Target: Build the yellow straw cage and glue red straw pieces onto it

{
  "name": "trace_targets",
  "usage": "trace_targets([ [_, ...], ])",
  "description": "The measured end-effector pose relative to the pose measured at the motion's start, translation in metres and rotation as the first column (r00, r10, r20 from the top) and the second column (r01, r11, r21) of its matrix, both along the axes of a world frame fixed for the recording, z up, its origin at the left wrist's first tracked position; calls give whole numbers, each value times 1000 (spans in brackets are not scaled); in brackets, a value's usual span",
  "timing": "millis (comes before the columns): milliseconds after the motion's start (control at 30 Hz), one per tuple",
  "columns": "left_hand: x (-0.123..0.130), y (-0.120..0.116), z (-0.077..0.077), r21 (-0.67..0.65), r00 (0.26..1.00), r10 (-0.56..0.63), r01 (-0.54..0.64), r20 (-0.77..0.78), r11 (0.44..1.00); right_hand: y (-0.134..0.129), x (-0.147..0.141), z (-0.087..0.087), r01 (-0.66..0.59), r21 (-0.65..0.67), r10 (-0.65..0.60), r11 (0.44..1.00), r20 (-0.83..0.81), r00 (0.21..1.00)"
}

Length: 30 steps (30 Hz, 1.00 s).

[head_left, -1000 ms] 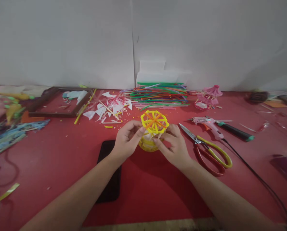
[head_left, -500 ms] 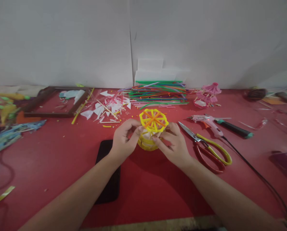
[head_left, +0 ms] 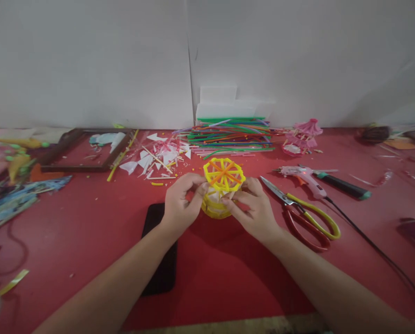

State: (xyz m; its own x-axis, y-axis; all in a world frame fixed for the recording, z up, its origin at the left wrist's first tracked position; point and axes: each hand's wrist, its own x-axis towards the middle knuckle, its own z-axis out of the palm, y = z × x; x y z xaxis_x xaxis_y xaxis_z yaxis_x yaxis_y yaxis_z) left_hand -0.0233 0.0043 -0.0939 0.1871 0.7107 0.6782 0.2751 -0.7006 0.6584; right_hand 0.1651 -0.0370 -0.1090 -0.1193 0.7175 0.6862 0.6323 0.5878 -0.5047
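Observation:
Between my hands is a small yellow craft piece, whose round top has yellow and orange spokes like a wheel. Below that top is a round yellow base with something whitish inside. My left hand pinches the piece from the left, thumb and fingers closed at the edge of the top. From the right, my right hand grips it, with the thumb near the gap between top and base. My fingers partly hide the middle of the piece.
Scissors, a pink glue gun and a dark-handled tool lie right. A black phone is under my left forearm. Behind are straws, white scraps, a pink craft piece and a brown frame.
The whole view has shifted slightly, so things on the table appear a little further right. Both hands keep nearly the same hold on the yellow piece.

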Motion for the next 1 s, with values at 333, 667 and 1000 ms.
trace_targets([
  [333, 0, -2, 3, 97, 997, 28, -21, -72, 995, 0, 1, 1, 1, -5, -1, 1000, 14, 1000],
  [667, -2, -1, -2, 3, 1000, 16, -16, 1, 1000, 0, 0, 2, -5, 4, 5, 1000, 13, 1000],
  [1000, -1, -2, 3, 42, 999, 35, -34, -26, 999, -1, 0, 3, -7, -37, 6, 999, -9, 1000],
])
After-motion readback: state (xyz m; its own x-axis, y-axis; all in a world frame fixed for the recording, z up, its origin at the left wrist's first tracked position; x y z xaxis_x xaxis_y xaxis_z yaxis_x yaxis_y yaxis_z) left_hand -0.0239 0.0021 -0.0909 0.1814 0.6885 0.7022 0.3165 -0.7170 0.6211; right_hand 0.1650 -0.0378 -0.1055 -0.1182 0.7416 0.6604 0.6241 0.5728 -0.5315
